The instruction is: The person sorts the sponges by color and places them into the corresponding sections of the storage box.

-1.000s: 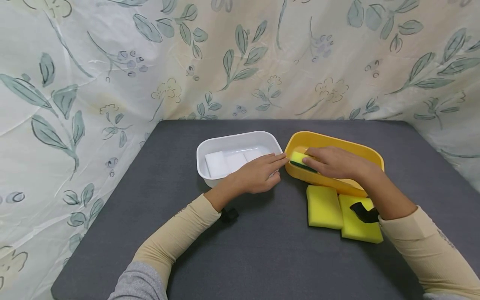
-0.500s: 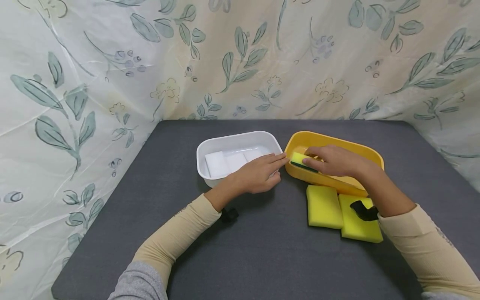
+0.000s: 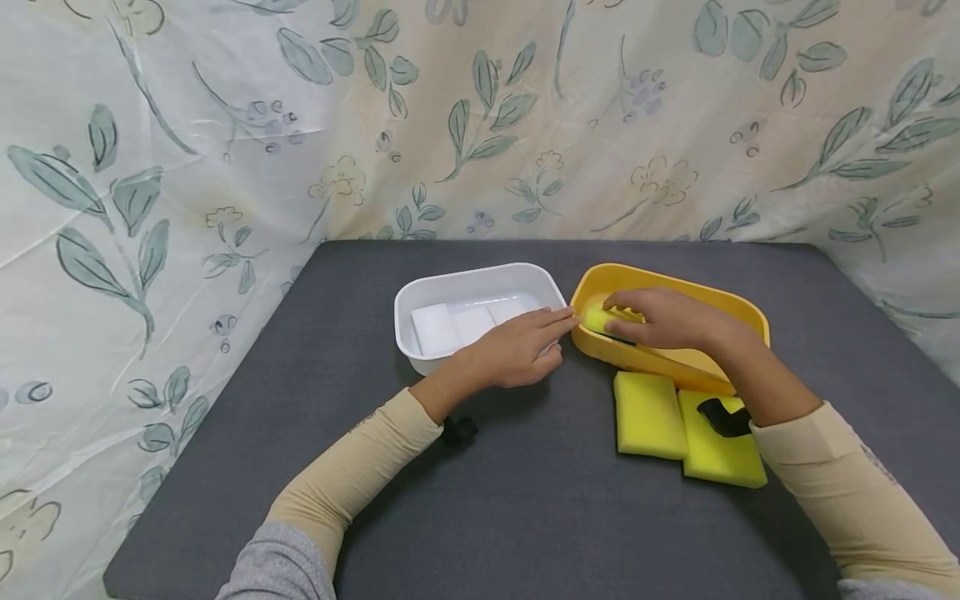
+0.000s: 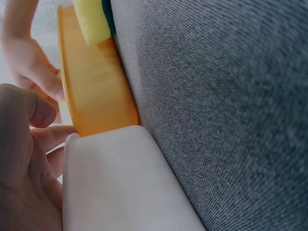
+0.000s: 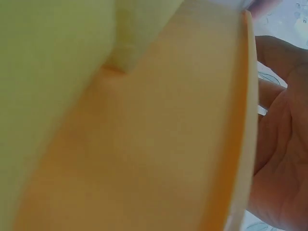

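In the head view my right hand point(image 3: 667, 321) reaches into the yellow tub point(image 3: 693, 287) and grips a yellow-green sponge point(image 3: 596, 319) at its left end. The sponge is partly hidden by the fingers. My left hand point(image 3: 517, 346) rests over the right end of the white tub point(image 3: 431, 287), its fingers extended to where the two tub rims meet. White blocks point(image 3: 435, 327) lie inside that tub. The left wrist view shows the same hand point(image 4: 29, 149) beside the white tub wall point(image 4: 115, 183). In the right wrist view the tub wall point(image 5: 159, 125) hides the sponge.
Two yellow sponges point(image 3: 649, 417) lie flat on the dark grey table point(image 3: 525, 500), just in front of the yellow tub. A black wrist strap point(image 3: 723, 419) hangs over the right one. Floral cloth point(image 3: 480, 125) hangs behind the table and along its left side.
My right hand has shifted slightly, and the sponge in it now looks squeezed, with its green edge less visible. My left hand stays in place.
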Action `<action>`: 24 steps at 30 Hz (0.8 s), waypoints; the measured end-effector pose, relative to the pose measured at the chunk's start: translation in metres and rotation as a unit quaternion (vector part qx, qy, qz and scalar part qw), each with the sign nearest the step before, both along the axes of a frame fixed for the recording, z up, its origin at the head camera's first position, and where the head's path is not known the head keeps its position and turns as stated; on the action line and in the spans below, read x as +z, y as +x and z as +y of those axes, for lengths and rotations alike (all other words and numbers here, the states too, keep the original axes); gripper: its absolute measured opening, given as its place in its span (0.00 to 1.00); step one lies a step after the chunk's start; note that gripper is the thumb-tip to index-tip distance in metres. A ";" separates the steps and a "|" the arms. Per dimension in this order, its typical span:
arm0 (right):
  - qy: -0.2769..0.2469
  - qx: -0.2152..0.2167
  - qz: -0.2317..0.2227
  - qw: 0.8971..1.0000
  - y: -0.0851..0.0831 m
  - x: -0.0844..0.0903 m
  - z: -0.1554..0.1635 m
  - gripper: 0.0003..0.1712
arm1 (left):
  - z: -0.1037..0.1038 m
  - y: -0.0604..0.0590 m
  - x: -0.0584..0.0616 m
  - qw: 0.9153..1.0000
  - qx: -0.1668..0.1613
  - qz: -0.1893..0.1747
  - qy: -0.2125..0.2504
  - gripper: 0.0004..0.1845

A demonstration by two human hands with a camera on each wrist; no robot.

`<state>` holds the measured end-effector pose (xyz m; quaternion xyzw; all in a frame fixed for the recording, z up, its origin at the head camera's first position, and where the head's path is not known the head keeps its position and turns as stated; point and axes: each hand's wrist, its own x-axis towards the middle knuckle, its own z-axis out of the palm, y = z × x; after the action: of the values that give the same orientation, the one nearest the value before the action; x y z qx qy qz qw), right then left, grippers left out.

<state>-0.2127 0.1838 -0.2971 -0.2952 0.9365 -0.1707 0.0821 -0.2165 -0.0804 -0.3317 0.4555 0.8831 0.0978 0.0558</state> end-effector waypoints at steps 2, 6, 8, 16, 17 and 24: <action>0.001 0.004 -0.001 1.000 -0.003 -0.002 0.001 0.24 | 0.000 0.000 0.000 1.000 -0.001 -0.001 0.001 0.30; 0.005 0.016 0.002 1.000 -0.008 -0.004 0.001 0.22 | 0.000 -0.001 0.000 1.000 0.001 -0.003 -0.001 0.30; 0.010 0.021 0.005 1.000 -0.010 -0.003 0.001 0.22 | 0.000 -0.001 0.000 1.000 0.001 -0.002 0.000 0.30; 0.023 0.032 0.001 0.999 -0.017 -0.003 -0.003 0.18 | -0.001 -0.002 0.001 1.000 0.004 -0.004 -0.004 0.30; 0.026 0.033 0.002 0.999 -0.018 -0.003 -0.004 0.18 | -0.001 -0.002 0.001 1.000 0.004 -0.005 -0.004 0.30; 0.060 0.027 -0.011 0.998 -0.022 -0.006 -0.012 0.18 | -0.001 -0.002 0.000 1.000 0.009 -0.005 -0.010 0.30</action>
<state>-0.2347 0.1719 -0.3028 -0.3126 0.9359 -0.1151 0.1143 -0.2189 -0.0811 -0.3315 0.4468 0.8875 0.0924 0.0641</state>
